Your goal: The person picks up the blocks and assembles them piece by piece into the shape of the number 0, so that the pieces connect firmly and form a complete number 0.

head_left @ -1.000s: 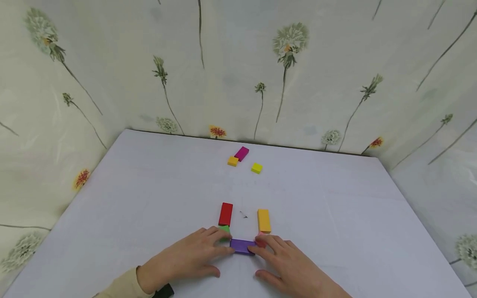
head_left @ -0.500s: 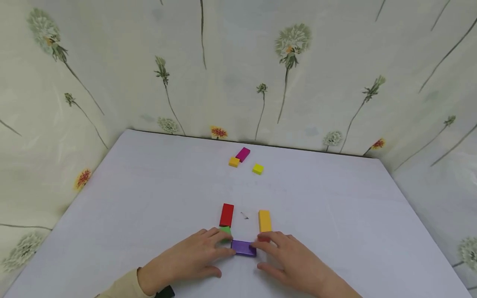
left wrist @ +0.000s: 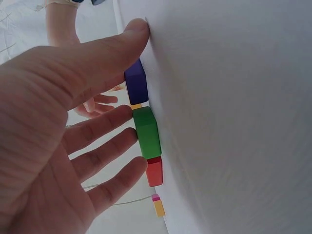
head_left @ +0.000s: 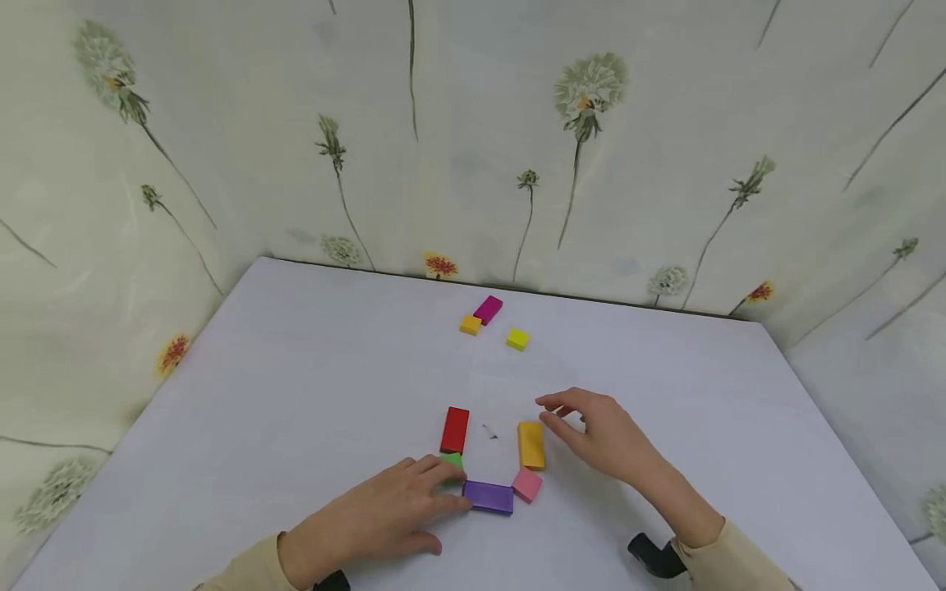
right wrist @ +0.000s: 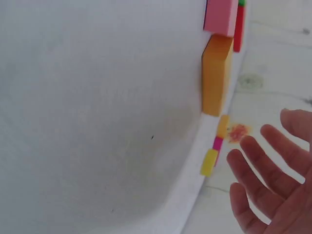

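Note:
My left hand (head_left: 388,510) rests by the near blocks with its fingers extended. In the left wrist view, its fingertips touch the green block (left wrist: 147,132), and the index finger or thumb lies by the purple block (head_left: 489,497). The red block (head_left: 454,430) lies just beyond the green one. At the purple block's right end sits a pink block (head_left: 527,485), turned at an angle, with an orange-yellow block (head_left: 530,445) behind it. My right hand (head_left: 602,431) is raised beside and above that orange-yellow block, fingers loosely bent and holding nothing.
Farther back on the white table (head_left: 332,353) lie a magenta block (head_left: 488,309), a small orange block (head_left: 470,325) and a small yellow block (head_left: 517,339). A small dark mark (head_left: 490,432) shows between the red and orange-yellow blocks. Flowered cloth (head_left: 473,148) hangs behind the table.
My right hand has let go of the pink and purple blocks and moved up and to the right, uncovering the pink block. My left hand has stayed by the green and purple blocks.

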